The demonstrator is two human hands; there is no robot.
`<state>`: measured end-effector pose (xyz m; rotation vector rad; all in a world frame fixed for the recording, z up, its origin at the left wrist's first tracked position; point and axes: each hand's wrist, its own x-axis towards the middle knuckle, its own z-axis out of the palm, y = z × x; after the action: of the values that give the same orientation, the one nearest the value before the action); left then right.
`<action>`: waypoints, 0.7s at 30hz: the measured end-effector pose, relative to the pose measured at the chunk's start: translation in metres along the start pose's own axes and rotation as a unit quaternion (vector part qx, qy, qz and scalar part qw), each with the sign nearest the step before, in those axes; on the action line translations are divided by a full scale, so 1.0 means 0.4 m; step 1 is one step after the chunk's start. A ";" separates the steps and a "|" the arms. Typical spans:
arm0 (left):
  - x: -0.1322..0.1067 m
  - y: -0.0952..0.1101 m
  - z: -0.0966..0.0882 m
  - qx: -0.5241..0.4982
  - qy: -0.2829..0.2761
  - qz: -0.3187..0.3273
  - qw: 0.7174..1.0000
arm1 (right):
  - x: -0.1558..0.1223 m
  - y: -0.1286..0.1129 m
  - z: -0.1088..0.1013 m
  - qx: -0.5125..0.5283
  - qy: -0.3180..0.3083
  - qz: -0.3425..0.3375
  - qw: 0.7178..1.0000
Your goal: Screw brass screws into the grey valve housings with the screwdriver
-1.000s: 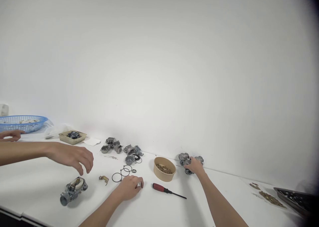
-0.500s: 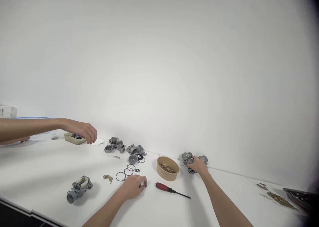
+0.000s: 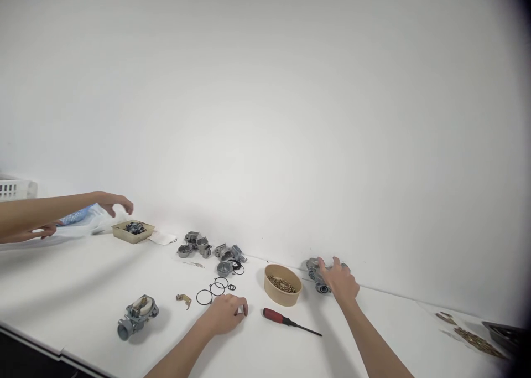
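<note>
My right hand reaches to the back of the white table and lies on a cluster of grey metal carburetor parts by the wall, fingers spread over them. My left hand rests on the table in a loose curl, fingertips pinched near some black O-rings. A red-handled screwdriver lies between my two arms. A tan round bowl of small brass pieces stands just left of my right hand.
A grey carburetor body lies at the front left, a small brass bracket beside it. More grey parts sit by the wall. Another person's hand hovers over a beige tray. Loose brass parts lie far right.
The other person's hand has withdrawn from above the carburetor body to the far left, past the beige tray. My right hand has opened over the grey parts. My left hand has stayed put.
</note>
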<state>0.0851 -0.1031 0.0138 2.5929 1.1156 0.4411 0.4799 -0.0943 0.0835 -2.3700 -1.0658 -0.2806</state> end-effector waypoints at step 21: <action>-0.450 -0.217 -0.257 0.015 0.126 -0.260 0.957 | -0.385 -0.091 0.031 0.176 -0.158 -0.383 0.893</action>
<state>-0.1287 -0.1643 0.0457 2.1768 1.8296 0.6348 0.3497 -0.1653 0.0269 -1.6078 -1.9968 0.0414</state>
